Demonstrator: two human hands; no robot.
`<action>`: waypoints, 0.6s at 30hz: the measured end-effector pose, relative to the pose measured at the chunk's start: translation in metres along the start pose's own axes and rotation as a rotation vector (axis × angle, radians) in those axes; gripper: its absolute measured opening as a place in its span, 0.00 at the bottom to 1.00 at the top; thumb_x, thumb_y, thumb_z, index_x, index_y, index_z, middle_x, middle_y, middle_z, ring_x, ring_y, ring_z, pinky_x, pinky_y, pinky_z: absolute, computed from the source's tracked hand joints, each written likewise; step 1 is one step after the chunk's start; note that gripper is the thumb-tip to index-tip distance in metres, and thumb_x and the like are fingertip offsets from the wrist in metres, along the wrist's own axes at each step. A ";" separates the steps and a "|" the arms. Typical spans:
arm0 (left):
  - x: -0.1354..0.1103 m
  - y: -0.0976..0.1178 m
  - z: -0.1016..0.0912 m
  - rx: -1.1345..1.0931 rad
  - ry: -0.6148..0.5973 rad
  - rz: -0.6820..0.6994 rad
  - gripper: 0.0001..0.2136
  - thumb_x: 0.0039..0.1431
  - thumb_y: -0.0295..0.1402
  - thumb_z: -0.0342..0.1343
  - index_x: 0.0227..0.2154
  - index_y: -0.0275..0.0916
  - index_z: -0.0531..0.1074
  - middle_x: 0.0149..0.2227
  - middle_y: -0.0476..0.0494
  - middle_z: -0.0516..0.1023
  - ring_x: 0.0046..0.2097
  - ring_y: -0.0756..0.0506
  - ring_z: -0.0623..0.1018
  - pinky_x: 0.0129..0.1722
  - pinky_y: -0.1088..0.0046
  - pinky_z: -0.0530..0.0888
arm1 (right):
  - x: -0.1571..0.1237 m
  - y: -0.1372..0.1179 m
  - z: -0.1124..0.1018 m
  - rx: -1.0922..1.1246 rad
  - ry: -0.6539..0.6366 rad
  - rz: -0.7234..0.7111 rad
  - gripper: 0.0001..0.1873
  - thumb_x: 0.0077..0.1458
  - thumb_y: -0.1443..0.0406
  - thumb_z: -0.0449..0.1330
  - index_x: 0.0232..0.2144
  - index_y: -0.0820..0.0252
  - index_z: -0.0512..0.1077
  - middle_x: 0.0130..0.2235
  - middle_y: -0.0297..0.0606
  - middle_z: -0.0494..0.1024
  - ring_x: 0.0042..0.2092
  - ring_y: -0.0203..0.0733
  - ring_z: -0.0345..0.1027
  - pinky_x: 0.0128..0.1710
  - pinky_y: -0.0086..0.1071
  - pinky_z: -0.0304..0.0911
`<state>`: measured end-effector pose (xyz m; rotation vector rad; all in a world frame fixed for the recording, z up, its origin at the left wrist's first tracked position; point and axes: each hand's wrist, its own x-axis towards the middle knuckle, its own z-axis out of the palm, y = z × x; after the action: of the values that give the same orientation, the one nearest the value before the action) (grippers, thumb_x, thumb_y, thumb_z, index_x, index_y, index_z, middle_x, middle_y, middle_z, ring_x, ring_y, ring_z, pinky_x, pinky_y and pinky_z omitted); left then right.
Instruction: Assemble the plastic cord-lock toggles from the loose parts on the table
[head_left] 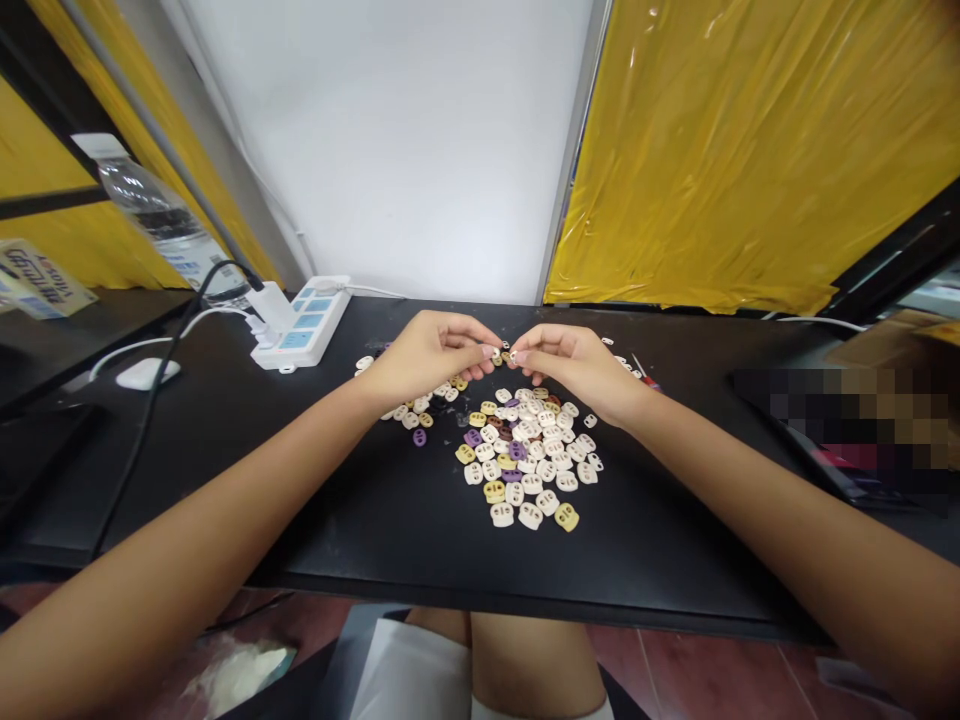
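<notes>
Two small white pieces (496,354) sit at frame centre, left hand (429,357) and right hand (576,362) each with a fingertip grip pinched on one, likely for fine control, beyond loose toggles (547,469).

Over on the far left, a printed carton (49,282) is sitting on a dark surface, and a clear bottle (154,205) is showing off its white cap beside the plugs (271,308). Those are filling the near end of a white power strip (319,318), while a black cable (148,430) is sweeping toward the bench's (360,540) near left edge, crossing a rounded white object (150,374)! At the far side, a white panel (390,150) is rising, with glossy yellow sheeting (750,150) hanging to its right. Down below, crumpled plastic (247,672) is lying on reddish floor tiles (701,680).
</notes>
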<state>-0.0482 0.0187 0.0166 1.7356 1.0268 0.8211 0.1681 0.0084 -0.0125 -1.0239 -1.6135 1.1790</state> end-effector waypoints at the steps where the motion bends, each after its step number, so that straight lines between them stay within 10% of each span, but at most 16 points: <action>1: 0.000 0.000 0.001 -0.044 0.022 -0.013 0.07 0.58 0.29 0.64 0.38 0.33 0.81 0.32 0.42 0.84 0.32 0.50 0.81 0.35 0.73 0.77 | 0.000 0.000 0.000 0.001 0.006 -0.008 0.09 0.51 0.60 0.70 0.31 0.59 0.78 0.31 0.34 0.78 0.32 0.35 0.68 0.32 0.33 0.64; 18: 0.005 -0.003 0.013 -0.198 0.102 -0.134 0.02 0.67 0.25 0.57 0.37 0.33 0.73 0.33 0.41 0.85 0.33 0.49 0.84 0.39 0.71 0.79 | -0.001 -0.001 0.004 -0.026 0.056 0.054 0.07 0.50 0.64 0.69 0.34 0.60 0.81 0.32 0.37 0.81 0.32 0.37 0.70 0.33 0.34 0.65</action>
<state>-0.0364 0.0188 0.0095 1.4547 1.0786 0.9007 0.1647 0.0068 -0.0125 -1.1140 -1.5701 1.1576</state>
